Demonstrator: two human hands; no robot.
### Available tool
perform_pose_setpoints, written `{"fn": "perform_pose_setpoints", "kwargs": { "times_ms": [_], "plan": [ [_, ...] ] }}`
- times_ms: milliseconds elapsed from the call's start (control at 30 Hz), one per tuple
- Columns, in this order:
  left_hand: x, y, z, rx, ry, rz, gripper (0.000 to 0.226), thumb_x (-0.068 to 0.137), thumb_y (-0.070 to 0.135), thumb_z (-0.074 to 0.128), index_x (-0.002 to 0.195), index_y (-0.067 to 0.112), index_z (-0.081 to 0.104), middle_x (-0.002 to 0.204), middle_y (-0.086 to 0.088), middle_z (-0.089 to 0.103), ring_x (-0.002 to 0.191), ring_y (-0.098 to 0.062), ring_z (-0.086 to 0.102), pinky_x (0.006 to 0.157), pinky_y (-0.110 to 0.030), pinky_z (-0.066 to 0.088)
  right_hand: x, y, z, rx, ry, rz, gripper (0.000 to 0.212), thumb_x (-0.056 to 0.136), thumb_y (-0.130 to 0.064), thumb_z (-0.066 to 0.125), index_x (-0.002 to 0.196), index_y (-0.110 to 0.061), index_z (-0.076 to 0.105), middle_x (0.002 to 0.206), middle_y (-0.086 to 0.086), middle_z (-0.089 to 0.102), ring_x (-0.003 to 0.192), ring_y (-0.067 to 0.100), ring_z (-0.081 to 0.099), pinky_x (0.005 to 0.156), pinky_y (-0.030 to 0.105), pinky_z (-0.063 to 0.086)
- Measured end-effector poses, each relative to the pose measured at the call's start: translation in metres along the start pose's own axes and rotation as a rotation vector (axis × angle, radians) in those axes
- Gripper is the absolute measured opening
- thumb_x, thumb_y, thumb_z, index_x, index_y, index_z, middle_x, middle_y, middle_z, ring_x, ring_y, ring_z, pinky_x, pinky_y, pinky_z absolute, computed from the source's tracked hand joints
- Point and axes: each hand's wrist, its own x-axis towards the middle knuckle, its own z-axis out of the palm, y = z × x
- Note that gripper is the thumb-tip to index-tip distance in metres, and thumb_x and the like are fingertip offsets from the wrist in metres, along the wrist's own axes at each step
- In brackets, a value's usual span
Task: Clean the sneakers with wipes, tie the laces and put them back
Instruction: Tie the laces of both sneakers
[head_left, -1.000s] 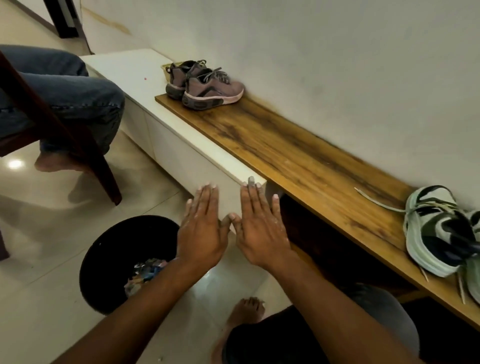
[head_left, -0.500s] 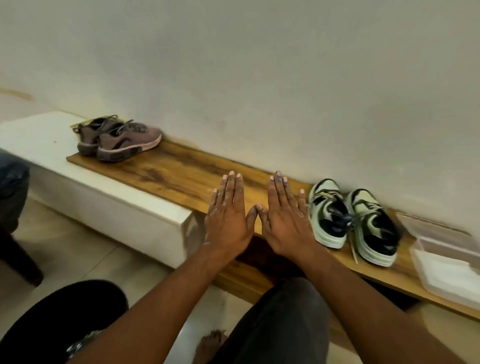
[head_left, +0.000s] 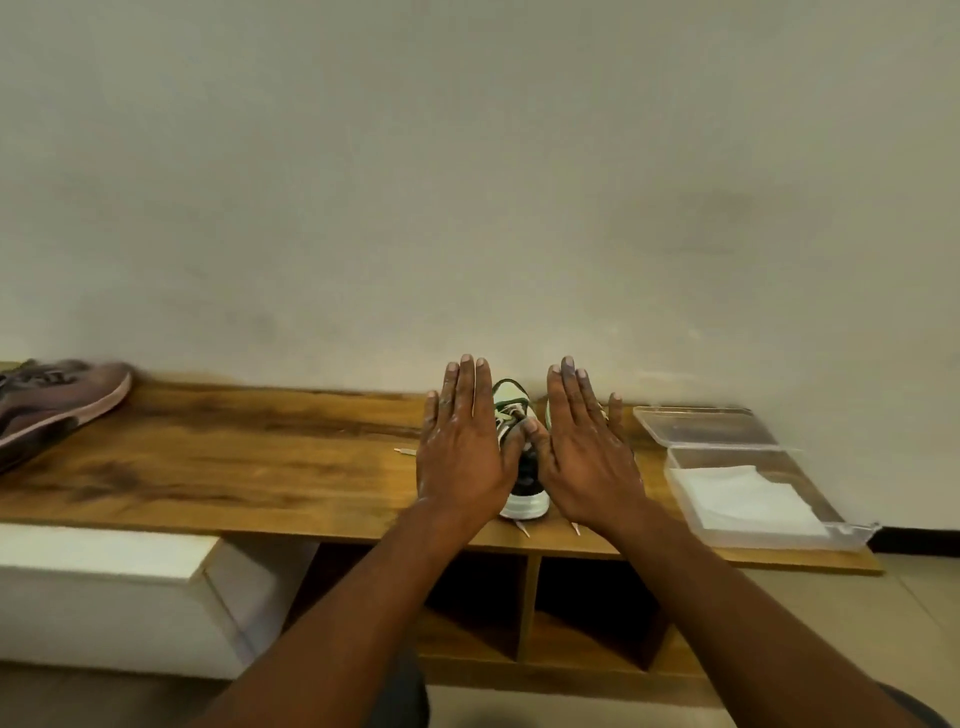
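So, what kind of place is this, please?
Probably a home entryway or shoe corner. A long wooden bench with open cubbies stands against a plain wall, sneakers sit on it, and an open plastic box of wipes lies beside them.

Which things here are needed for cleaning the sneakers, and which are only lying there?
For the job:
green and white sneakers, laces loose
open clear box with white wipes
left hand and right hand, both flat, holding nothing

Only lying there:
brown sneakers at the far left of the wooden bench
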Motion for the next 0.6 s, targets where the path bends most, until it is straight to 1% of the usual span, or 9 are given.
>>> {"fn": "perform_pose_setpoints", "kwargs": {
  "times_ms": [133,200,300,367,433,500,567,600],
  "plan": [
    [0.008,0.009,0.027,-0.050,0.001,-0.005,0.088,0.098,0.073,0.008,0.166,0.018,-0.002,0.174,-0.001,-0.006,0.160,-0.016,-0.011,0.131,-0.044,0.005,0.003,0.024,0.012,0.013,0.002,0.047,0.072,0.105,-0.060,0.004,0.164,-0.022,-0.013,0.170,-0.003,-0.022,0.156,0.012,-0.023,0.128,0.052,-0.005],
    [0.010,0.007,0.042,-0.084,-0.012,-0.027,0.090,0.096,0.077,0.007,0.166,0.020,0.002,0.175,0.001,-0.001,0.160,-0.015,-0.006,0.130,-0.045,0.008,0.004,0.033,0.021,0.025,-0.005,0.056,0.075,0.104,-0.064,0.005,0.164,-0.022,-0.013,0.170,-0.004,-0.023,0.155,0.011,-0.023,0.128,0.051,-0.006],
    [0.011,0.001,0.062,-0.136,-0.034,-0.069,0.087,0.097,0.074,0.020,0.166,0.023,0.007,0.174,0.002,0.008,0.160,-0.017,0.006,0.130,-0.043,0.013,0.007,0.043,0.034,0.048,-0.010,0.089,0.084,0.100,-0.072,0.008,0.164,-0.022,-0.011,0.171,-0.004,-0.019,0.156,0.012,-0.021,0.128,0.051,-0.006],
    [0.015,-0.003,0.074,-0.168,-0.058,-0.078,0.088,0.096,0.075,0.024,0.166,0.025,0.009,0.174,0.002,0.011,0.159,-0.017,0.011,0.128,-0.042,0.015,0.012,0.053,0.045,0.063,-0.003,0.137,0.090,0.097,-0.077,0.014,0.165,-0.021,-0.007,0.172,-0.002,-0.015,0.157,0.013,-0.017,0.128,0.051,-0.003],
    [0.017,-0.007,0.081,-0.195,-0.060,-0.062,0.088,0.096,0.076,0.031,0.165,0.025,0.013,0.173,0.003,0.015,0.158,-0.016,0.014,0.127,-0.042,0.019,0.019,0.061,0.051,0.080,0.031,0.212,0.096,0.094,-0.080,0.023,0.165,-0.020,0.001,0.173,0.001,-0.007,0.159,0.017,-0.010,0.129,0.051,0.001],
    [0.019,-0.013,0.090,-0.246,-0.046,-0.073,0.090,0.095,0.076,0.039,0.164,0.025,0.016,0.171,0.003,0.020,0.157,-0.016,0.020,0.126,-0.042,0.023,0.026,0.066,0.056,0.085,0.041,0.304,0.102,0.090,-0.080,0.041,0.164,-0.018,0.007,0.173,0.006,0.005,0.160,0.023,0.002,0.129,0.050,0.008],
    [0.021,-0.016,0.094,-0.306,-0.034,-0.124,0.095,0.089,0.080,0.044,0.163,0.025,0.018,0.168,0.003,0.027,0.154,-0.016,0.026,0.124,-0.045,0.030,0.030,0.066,0.056,0.073,0.038,0.358,0.108,0.083,-0.076,0.059,0.162,-0.020,0.010,0.171,0.008,0.016,0.158,0.028,0.014,0.127,0.051,0.017],
    [0.024,-0.016,0.100,-0.344,-0.038,-0.162,0.100,0.085,0.083,0.047,0.163,0.026,0.019,0.167,0.003,0.029,0.152,-0.016,0.029,0.122,-0.046,0.033,0.032,0.068,0.059,0.057,0.025,0.379,0.111,0.079,-0.074,0.064,0.161,-0.022,0.010,0.169,0.008,0.020,0.157,0.029,0.018,0.126,0.052,0.021]
  ]
}}
